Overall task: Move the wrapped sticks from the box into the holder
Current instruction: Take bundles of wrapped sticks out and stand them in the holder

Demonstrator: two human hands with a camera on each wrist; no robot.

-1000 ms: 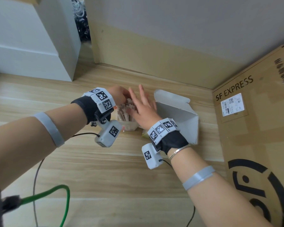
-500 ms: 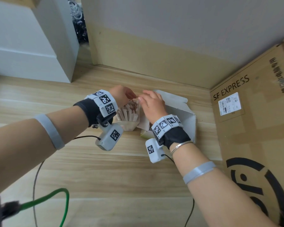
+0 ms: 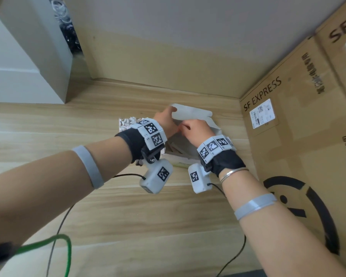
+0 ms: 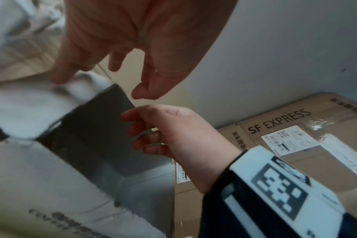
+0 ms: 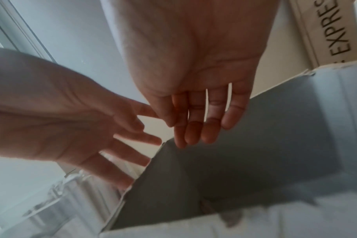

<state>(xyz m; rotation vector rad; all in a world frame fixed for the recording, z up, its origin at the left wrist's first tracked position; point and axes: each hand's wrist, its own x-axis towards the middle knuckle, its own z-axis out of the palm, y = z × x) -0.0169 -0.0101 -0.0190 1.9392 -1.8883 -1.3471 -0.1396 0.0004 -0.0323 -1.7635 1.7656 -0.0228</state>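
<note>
The white box (image 3: 190, 114) sits on the wooden surface (image 3: 128, 206) near the far wall, with its open top facing up and its lid flap standing at the back. Both hands are over it. The left hand (image 3: 166, 121) reaches to the back flap with its fingers spread and straight, and the fingertips touch the flap's edge. The right hand (image 3: 196, 129) hangs over the open mouth of the box. From the right wrist its fingers look loose and nearly straight, and it holds nothing that can be seen.

Inside the box, a few pale wrapped sticks (image 3: 175, 148) lie low and slanted; it is hard to tell just which way they point. The holder (image 3: 126, 122) stands just left of the box, behind the left wrist. It is packed with sticks standing up, their torn paper tops pointing at the ceiling.

A big brown carton (image 3: 300, 136) marked SF EXPRESS stands close on the right. A white cabinet (image 3: 18, 76) stands at the far left. A green cable (image 3: 64, 248) and thin black wires lie on the near part of the surface.
</note>
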